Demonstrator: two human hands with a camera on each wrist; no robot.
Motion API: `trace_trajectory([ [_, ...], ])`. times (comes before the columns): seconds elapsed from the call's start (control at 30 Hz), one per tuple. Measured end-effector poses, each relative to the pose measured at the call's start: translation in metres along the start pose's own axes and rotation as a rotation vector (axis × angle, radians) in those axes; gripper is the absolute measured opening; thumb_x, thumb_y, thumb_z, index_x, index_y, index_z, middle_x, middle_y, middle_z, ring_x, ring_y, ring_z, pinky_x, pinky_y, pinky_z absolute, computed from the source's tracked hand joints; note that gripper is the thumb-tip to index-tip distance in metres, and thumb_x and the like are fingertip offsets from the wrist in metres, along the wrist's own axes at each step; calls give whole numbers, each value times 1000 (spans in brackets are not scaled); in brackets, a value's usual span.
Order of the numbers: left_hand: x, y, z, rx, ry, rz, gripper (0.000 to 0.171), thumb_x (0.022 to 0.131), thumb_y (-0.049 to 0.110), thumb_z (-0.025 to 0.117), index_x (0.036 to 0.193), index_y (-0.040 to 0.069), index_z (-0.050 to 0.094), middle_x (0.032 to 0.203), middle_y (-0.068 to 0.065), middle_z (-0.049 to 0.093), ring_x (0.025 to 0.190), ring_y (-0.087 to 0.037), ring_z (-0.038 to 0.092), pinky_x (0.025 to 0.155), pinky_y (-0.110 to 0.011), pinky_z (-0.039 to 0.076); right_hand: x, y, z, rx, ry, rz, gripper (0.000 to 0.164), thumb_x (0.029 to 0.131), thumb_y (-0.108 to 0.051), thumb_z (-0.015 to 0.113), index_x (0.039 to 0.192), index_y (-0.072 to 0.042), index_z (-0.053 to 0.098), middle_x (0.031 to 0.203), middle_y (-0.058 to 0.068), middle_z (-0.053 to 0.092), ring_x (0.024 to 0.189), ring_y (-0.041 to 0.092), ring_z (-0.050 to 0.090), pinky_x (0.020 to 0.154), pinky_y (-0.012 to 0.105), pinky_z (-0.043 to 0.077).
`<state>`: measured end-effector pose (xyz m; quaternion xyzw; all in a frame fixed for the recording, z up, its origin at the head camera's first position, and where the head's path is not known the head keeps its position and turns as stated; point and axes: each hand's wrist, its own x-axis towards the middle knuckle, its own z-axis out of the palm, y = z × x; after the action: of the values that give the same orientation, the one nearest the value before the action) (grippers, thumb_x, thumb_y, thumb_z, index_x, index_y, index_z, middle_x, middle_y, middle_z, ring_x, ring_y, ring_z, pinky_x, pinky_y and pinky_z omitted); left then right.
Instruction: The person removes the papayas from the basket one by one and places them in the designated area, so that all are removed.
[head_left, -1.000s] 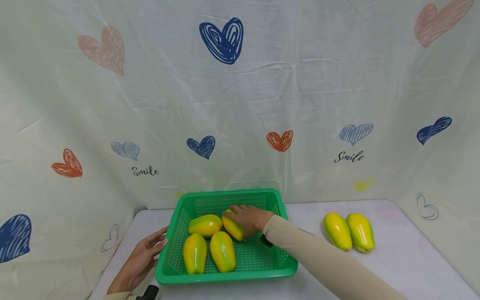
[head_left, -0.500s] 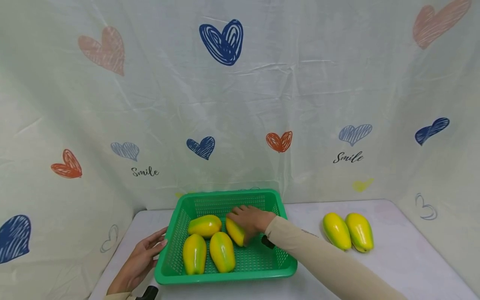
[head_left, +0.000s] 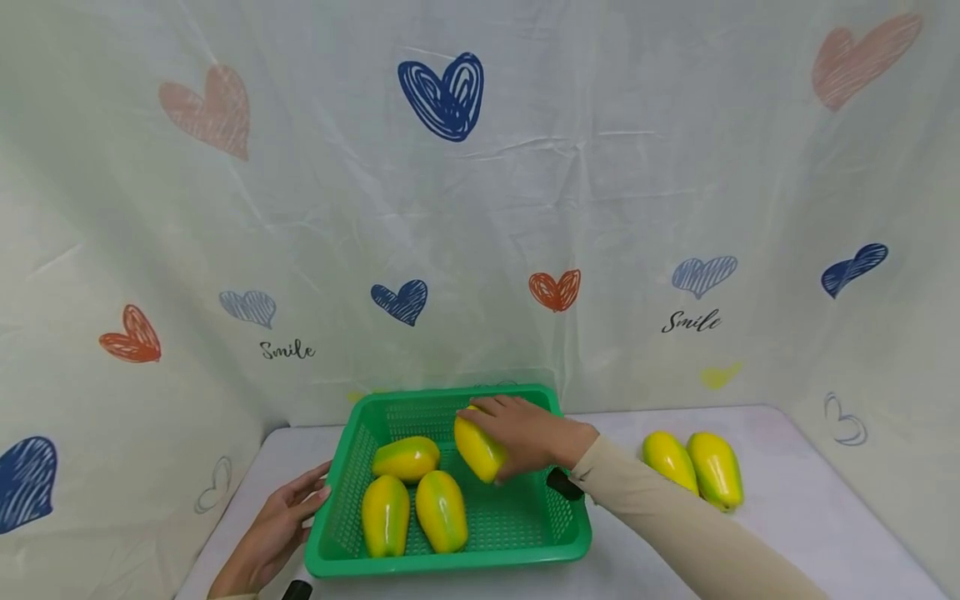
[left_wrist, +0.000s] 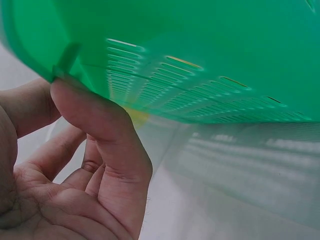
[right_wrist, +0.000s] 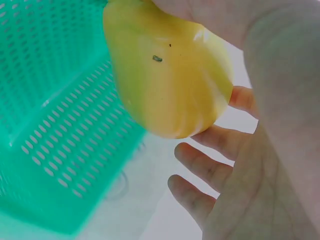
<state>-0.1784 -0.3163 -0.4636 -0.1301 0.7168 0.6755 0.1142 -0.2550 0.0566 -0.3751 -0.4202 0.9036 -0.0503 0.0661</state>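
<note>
A green plastic basket [head_left: 447,568] stands on the table in the head view. My right hand [head_left: 528,433] grips a yellow-green papaya [head_left: 477,447] between thumb and fingers, raised above the basket floor; the right wrist view shows the blunt end of this papaya [right_wrist: 170,75] close up. Three more papayas lie in the basket: one sideways at the back left [head_left: 407,459], and a front-left papaya [head_left: 386,517] beside a front-middle papaya [head_left: 442,512]. At the basket's left side my left hand [head_left: 273,529] holds the rim, a finger [left_wrist: 107,117] hooked against its edge in the left wrist view.
Two more papayas lie side by side on the white table [head_left: 795,483] right of the basket; the nearer-left papaya [head_left: 670,461] is partly behind the right sleeve, next to the other papaya [head_left: 716,471]. A heart-printed curtain [head_left: 480,208] hangs behind and at both sides.
My right hand has lifted its papaya off the basket floor, after shifting it slightly right. The left hand stays at the rim. The head view has tilted slightly upward.
</note>
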Motion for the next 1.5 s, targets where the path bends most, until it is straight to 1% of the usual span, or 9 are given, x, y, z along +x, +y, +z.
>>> trace_trajectory([
  [0.1, 0, -1, -1, -7, 1, -4, 61, 114, 13, 50, 165, -4, 24, 132, -11, 59, 100, -15, 70, 85, -35, 64, -14, 4, -7, 44, 39, -12, 101, 83, -34, 93, 164, -13, 36, 167, 16, 36, 148, 36, 42, 123, 55, 36],
  [0.2, 0, -2, -1, -8, 3, -5, 61, 114, 13, 50, 166, -4, 23, 132, -11, 60, 100, -15, 70, 85, -35, 64, -29, 10, -13, 82, 78, -21, 101, 84, -30, 93, 164, -11, 34, 168, 16, 34, 150, 38, 40, 123, 56, 37],
  [0.37, 1, -2, -1, -10, 5, -4, 61, 114, 13, 50, 165, -4, 23, 130, -10, 60, 100, -15, 71, 85, -36, 64, -55, 21, -21, 111, 185, -47, 101, 83, -25, 93, 163, -6, 35, 166, 21, 36, 147, 41, 42, 119, 60, 40],
  [0.57, 1, -1, 0, -12, 2, -1, 60, 114, 12, 49, 166, -4, 23, 129, -9, 61, 99, -14, 71, 85, -35, 64, -84, 38, -26, 141, 293, -11, 103, 81, -22, 95, 163, -7, 34, 165, 21, 37, 147, 41, 42, 118, 63, 40],
  [0.73, 1, -1, 0, -12, 3, -2, 60, 114, 13, 49, 166, -4, 23, 129, -8, 61, 99, -14, 71, 85, -35, 64, -110, 50, -24, 132, 368, 22, 102, 80, -19, 95, 162, -6, 36, 162, 21, 40, 144, 43, 45, 114, 64, 44],
  [0.9, 1, -1, 1, -8, 22, -7, 59, 114, 12, 50, 165, -3, 25, 128, -9, 62, 98, -15, 71, 84, -35, 64, -129, 61, -13, 135, 384, 83, 101, 77, -15, 96, 160, -4, 39, 161, 23, 42, 144, 42, 45, 115, 62, 44],
  [1.13, 0, -1, 0, -10, 9, -8, 60, 114, 14, 49, 165, -4, 23, 130, -9, 61, 99, -14, 71, 86, -35, 64, -147, 72, 7, 142, 376, 130, 100, 75, -14, 97, 158, -3, 43, 159, 22, 45, 141, 43, 48, 113, 65, 44],
  [1.37, 1, -1, 2, -19, 39, -13, 61, 113, 12, 52, 165, -4, 25, 130, -10, 61, 98, -14, 71, 86, -36, 64, -156, 81, 27, 178, 324, 201, 98, 77, -20, 97, 159, -9, 43, 159, 23, 44, 140, 47, 48, 111, 69, 44],
  [1.5, 1, 0, 3, -13, 42, -11, 60, 113, 12, 51, 165, -4, 25, 131, -11, 60, 99, -14, 71, 86, -36, 64, -159, 86, 40, 171, 302, 215, 99, 77, -22, 97, 159, -9, 44, 159, 24, 44, 140, 49, 47, 110, 71, 43],
])
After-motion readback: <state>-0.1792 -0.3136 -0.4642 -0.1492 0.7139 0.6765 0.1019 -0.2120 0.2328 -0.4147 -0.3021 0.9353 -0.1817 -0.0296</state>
